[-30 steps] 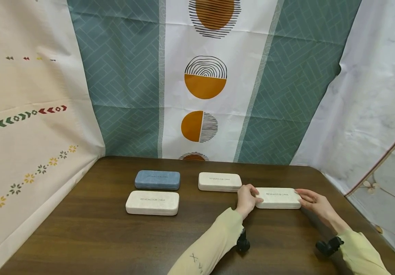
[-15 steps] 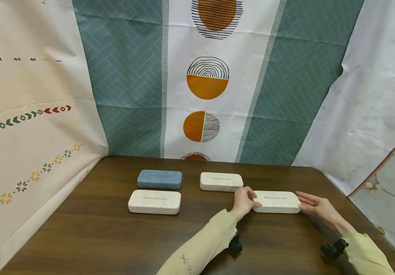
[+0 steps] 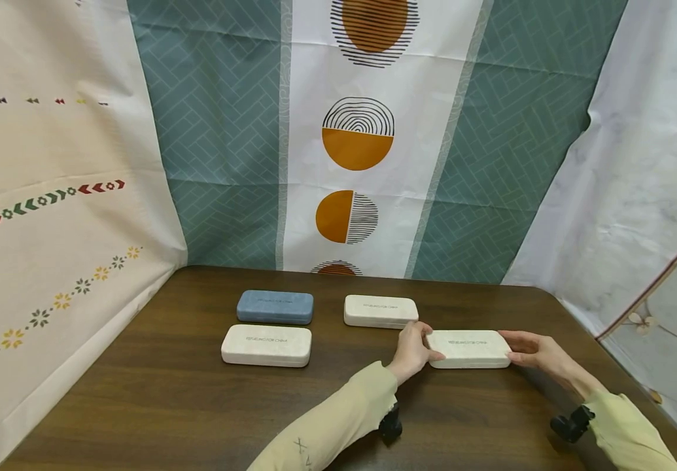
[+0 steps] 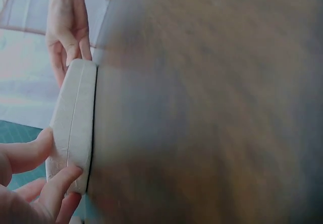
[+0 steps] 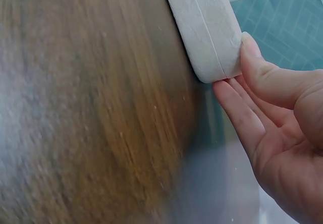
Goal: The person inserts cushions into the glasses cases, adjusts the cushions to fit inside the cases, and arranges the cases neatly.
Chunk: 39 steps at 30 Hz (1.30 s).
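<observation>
A white glasses case (image 3: 469, 348) with small lettering on its lid lies shut on the right part of the table, its long side facing me. My left hand (image 3: 411, 350) pinches its left end between thumb and fingers. In the left wrist view the left thumb (image 4: 31, 152) presses the lid side, and a fingertip sits on the front side of the case (image 4: 73, 118). At the other end my right hand (image 3: 541, 358) holds the case, thumb on the lid edge and fingers (image 5: 237, 108) against the end in the right wrist view.
Behind the left hand lies another white case (image 3: 381, 311). To the left, a blue case (image 3: 275, 307) sits behind a further white case (image 3: 266, 345). All rest on the dark wooden table (image 3: 167, 405). Patterned cloths (image 3: 220, 131) hang along the back and both sides.
The held case has moved toward me and a little left, with both hands at its ends. The right fingers, straighter half a second ago, now close on its end. The other cases stay put.
</observation>
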Available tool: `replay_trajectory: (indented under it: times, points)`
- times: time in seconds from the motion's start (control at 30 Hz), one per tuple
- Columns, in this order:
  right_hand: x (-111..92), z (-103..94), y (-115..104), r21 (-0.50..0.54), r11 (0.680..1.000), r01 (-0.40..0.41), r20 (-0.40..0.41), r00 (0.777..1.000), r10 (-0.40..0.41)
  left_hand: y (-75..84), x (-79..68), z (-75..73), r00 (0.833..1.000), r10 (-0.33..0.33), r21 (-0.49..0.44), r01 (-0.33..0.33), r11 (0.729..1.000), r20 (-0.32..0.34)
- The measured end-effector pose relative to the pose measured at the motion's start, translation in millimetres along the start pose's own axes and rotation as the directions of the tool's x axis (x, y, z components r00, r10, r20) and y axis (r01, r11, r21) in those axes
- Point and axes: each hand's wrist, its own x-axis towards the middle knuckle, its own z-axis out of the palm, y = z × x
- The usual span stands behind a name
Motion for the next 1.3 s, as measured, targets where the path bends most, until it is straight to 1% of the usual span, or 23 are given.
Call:
replay_trajectory:
  times: [0.17, 0.23, 0.37, 0.43, 0.53, 0.67, 0.8, 0.97, 1.07, 1.17, 1.3]
  points:
    - [4.1, 5.8, -3.0, 0.022, 1.000, -0.021, 0.012, 1.000, 0.020, -3.6, 1.0, -11.0, 0.999, 0.018, 0.086, -0.022, 0.996, 0.045]
    - [6.6, 8.2, -4.9, 0.011, 1.000, -0.023, 0.017, 1.000, 0.023, -5.2, 2.3, -16.9, 0.998, 0.011, 0.099, -0.017, 0.995, 0.068]
    - [12.6, 13.1, -8.5, -0.029, 0.999, -0.016, 0.025, 1.000, 0.017, -8.7, 4.9, -28.2, 0.992, -0.037, 0.043, 0.032, 0.999, 0.122]
    - [15.4, 15.8, -9.7, -0.040, 0.999, -0.010, 0.022, 1.000, 0.011, -11.1, 5.7, -32.9, 0.986, -0.063, 0.005, 0.063, 0.998, 0.153]
    - [19.5, 19.8, -11.1, -0.031, 1.000, -0.004, 0.036, 0.999, 0.005, -14.7, 6.7, -40.2, 0.976, -0.097, -0.050, 0.109, 0.993, 0.196]
    - [26.1, 26.4, -13.4, -0.057, 0.998, 0.013, 0.041, 0.999, -0.010, -19.2, 7.1, -52.3, 0.962, -0.131, -0.096, 0.158, 0.983, 0.240]
    - [33.7, 34.8, -17.4, -0.090, 0.995, 0.030, 0.044, 0.999, -0.026, -24.1, 5.9, -65.4, 0.954, -0.155, -0.120, 0.191, 0.974, 0.256]
    - [44.5, 47.8, -23.2, -0.111, 0.993, 0.025, 0.048, 0.999, -0.020, -33.5, 1.3, -81.0, 0.950, -0.169, -0.149, 0.213, 0.966, 0.261]
    - [51.3, 55.1, -28.1, -0.102, 0.994, 0.030, 0.047, 0.999, -0.026, -37.5, -0.7, -90.7, 0.948, -0.178, -0.177, 0.229, 0.957, 0.264]
    - [57.2, 61.5, -32.8, -0.093, 0.994, 0.054, 0.058, 0.997, -0.048, -39.3, -1.9, -100.4, 0.944, -0.187, -0.201, 0.245, 0.948, 0.272]
    - [64.3, 70.9, -36.0, -0.073, 0.995, 0.073, 0.078, 0.995, -0.068, -40.9, -4.1, -113.4, 0.931, -0.207, -0.211, 0.276, 0.938, 0.299]
